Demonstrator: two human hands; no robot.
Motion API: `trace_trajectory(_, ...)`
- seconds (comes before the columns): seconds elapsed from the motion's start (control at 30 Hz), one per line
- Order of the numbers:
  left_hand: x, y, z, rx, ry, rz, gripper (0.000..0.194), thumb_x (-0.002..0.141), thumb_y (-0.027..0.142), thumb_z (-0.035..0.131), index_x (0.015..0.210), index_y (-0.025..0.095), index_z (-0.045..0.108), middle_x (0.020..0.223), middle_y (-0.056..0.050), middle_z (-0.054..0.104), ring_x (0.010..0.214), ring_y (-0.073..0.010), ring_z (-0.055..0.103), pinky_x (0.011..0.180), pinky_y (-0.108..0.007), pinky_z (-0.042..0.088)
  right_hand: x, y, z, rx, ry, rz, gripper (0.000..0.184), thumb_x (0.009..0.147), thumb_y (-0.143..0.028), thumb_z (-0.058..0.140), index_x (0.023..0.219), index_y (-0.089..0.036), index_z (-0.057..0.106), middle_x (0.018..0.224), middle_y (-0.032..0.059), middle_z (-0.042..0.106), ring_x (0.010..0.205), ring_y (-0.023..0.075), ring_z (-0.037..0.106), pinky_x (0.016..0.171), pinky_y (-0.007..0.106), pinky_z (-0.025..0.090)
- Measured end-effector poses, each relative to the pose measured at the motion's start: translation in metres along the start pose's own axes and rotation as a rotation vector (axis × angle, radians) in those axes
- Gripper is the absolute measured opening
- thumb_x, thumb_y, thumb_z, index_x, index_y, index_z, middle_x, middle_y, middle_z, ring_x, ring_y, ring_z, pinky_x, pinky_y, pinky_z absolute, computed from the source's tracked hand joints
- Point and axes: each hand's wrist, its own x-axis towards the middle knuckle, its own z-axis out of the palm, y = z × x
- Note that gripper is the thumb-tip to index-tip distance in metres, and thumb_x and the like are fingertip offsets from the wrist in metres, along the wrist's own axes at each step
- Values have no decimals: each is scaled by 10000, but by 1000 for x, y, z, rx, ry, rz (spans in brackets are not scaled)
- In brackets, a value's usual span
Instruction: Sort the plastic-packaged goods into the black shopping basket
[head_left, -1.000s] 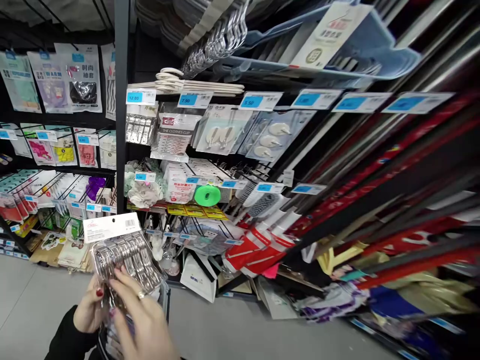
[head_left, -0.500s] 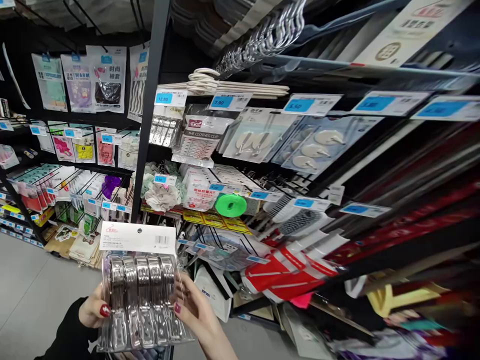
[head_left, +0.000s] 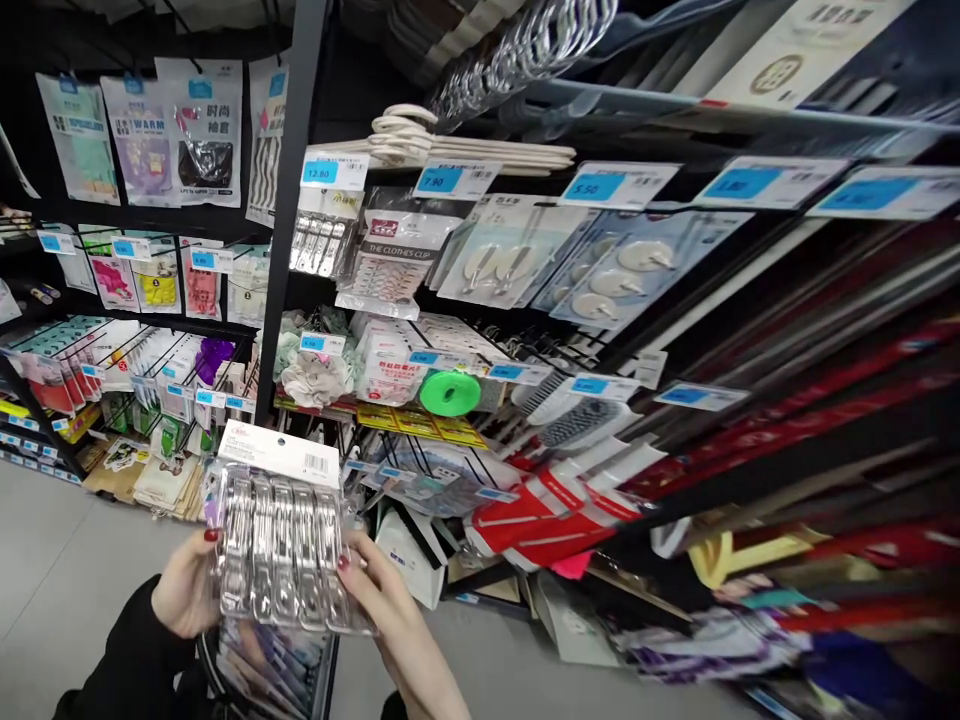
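Fingers of left hand (head_left: 182, 590) and right hand (head_left: 375, 585): clamped on opposite sides of the clip pack (head_left: 281, 545), held above the dark-rimmed basket (head_left: 331, 655). Advised: even, light side pressure; thumbs clear of the header card (head_left: 262, 452) for legibility.

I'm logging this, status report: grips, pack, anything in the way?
Left grip, right grip: holding sides of silvery clip pack. White header uppermost. Nothing visibly in the way.
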Motion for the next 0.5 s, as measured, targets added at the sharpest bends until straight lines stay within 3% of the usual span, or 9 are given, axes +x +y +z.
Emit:
trace_trajectory(0.13, 12, 10, 0, 174, -115, -45, 358, 688, 371, 457, 877, 152, 668, 845, -89, 686, 847, -285, 619, 727, -423, 478, 23, 0, -14, -40, -94, 6, 316, 690, -448, 643, 870, -194, 589, 646, -30, 501, 585, 121, 471, 554, 219, 414)
trace_trajectory(0.27, 32, 10, -20, 306, -181, -75, 410, 501, 230, 606, 903, 184, 670, 881, -48, 682, 902, -266, 600, 793, -362, 438, 50, -12, -35, -26, -86, -80, 427, 553, -372, 740, 908, -176, 608, 751, -9, 588, 621, 128, 509, 557, 227, 422)
trace_trajectory(0.33, 47, 7, -31, 388, -235, -120, 441, 441, 206, 661, 881, 177, 677, 874, -44, 679, 910, -276, 589, 818, -362, 422, 61, -14, -47, -105, -179, -49, 378, 520, -331, 754, 831, -146, 647, 728, 0, 606, 628, 135, 505, 558, 221, 399)
trace_trajectory(0.4, 65, 1, -45, 475, -284, -181, 408, 415, 233, 708, 817, 159, 687, 825, -46, 675, 859, -278, 589, 804, -366, 425, 68, -6, -57, -234, -288, 33, 268, 546, -316, 733, 721, -125, 667, 643, -7, 593, 588, 130, 479, 545, 219, 366)
trace_trajectory(0.5, 89, -17, -72, 629, -301, -270, 312, 428, 209, 752, 724, 137, 688, 693, -22, 648, 702, -220, 570, 716, -332, 437, 72, 25, -66, -472, -259, 46, 150, 633, -286, 662, 621, -137, 661, 552, -27, 553, 534, 113, 428, 521, 213, 307)
